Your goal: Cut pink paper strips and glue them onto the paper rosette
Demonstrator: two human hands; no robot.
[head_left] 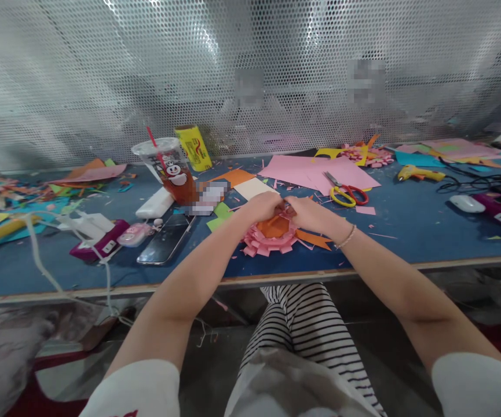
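A round pink paper piece with looped, fringed edges [268, 246] lies near the table's front edge, with an orange paper centre [273, 227]. My left hand [267, 205] and my right hand [301, 212] meet at its far rim, fingers curled and pinched close together. What sits between the fingertips is too small and hidden to name, though it is at the rim of the pink piece. An orange strip [315, 238] sticks out to the right under my right hand.
Scissors [343, 194] lie on pink sheets [306, 172] behind my hands. A drink cup [174, 174], a phone [166, 238] and a purple power strip [102, 243] stand left. A yellow glue gun [419, 173] and cables are right. A perforated metal screen [276, 75] rises behind.
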